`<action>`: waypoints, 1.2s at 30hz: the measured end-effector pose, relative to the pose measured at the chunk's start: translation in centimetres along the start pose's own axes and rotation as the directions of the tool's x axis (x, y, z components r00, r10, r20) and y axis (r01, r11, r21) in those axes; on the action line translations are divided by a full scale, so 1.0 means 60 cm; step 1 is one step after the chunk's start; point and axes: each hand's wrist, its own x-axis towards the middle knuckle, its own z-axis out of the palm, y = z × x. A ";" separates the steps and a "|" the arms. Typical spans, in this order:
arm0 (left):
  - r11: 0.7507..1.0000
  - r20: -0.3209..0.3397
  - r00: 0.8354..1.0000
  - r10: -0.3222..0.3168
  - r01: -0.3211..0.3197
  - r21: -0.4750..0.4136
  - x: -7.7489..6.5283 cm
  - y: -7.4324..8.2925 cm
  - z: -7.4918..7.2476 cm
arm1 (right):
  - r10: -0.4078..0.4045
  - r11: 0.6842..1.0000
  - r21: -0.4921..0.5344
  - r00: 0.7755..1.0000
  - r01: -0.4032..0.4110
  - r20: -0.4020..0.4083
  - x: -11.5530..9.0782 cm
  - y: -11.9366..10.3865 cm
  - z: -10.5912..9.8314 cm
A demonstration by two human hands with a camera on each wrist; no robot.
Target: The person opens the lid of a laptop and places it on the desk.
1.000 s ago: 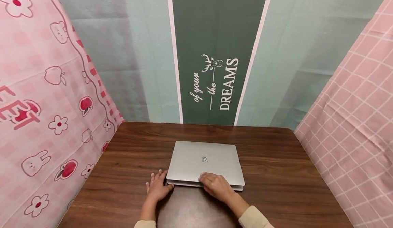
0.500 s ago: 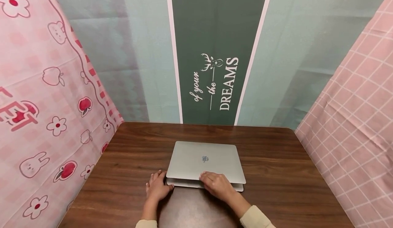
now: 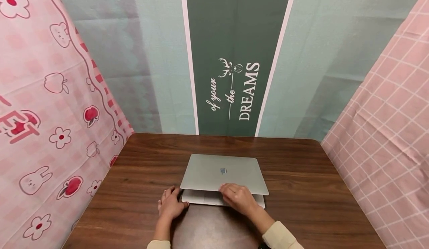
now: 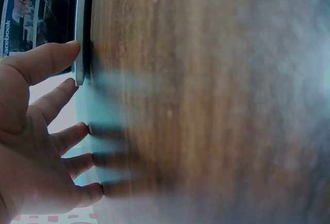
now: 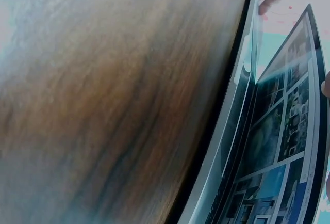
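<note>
A silver laptop (image 3: 207, 176) lies on the wooden table, its lid raised partway at the front edge above the base (image 3: 197, 197). My right hand (image 3: 238, 198) holds the lid near the middle of that edge with curled fingers. At the base's front left corner, my left hand (image 3: 170, 203) rests with fingers spread on the table and its thumb touching the corner. The lit screen (image 5: 283, 126), filled with tiled pictures, shows under the lid in the right wrist view. Only bits of the right fingers (image 5: 326, 85) appear there.
The brown wood-grain table (image 3: 295, 174) extends around the laptop on all sides. Behind it hangs a green and grey-blue cloth (image 3: 228, 25). Pink patterned cloths stand at the left (image 3: 67, 104) and right (image 3: 392, 111).
The lid's front edge has risen with my right hand, so the gap above the base is wider and more of the base shows. My left hand has stayed at the corner.
</note>
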 end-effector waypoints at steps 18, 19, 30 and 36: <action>0.998 0.005 1.000 -0.030 0.030 -0.046 0.007 0.003 0.002 | -0.068 0.994 -0.097 0.993 0.058 -0.095 0.020 0.024 -0.009; 0.998 0.003 0.999 -0.034 0.034 -0.046 0.007 0.004 0.002 | -0.069 0.993 -0.105 0.993 0.058 -0.097 0.022 0.026 -0.010; 0.997 0.007 0.999 -0.044 0.044 -0.065 0.007 0.003 0.004 | -0.068 0.984 -0.169 0.993 0.051 -0.098 0.049 0.042 -0.023; 0.996 0.016 0.999 -0.050 0.051 -0.067 0.007 0.004 0.003 | -0.044 0.983 -0.180 0.993 0.025 -0.106 0.062 0.055 -0.029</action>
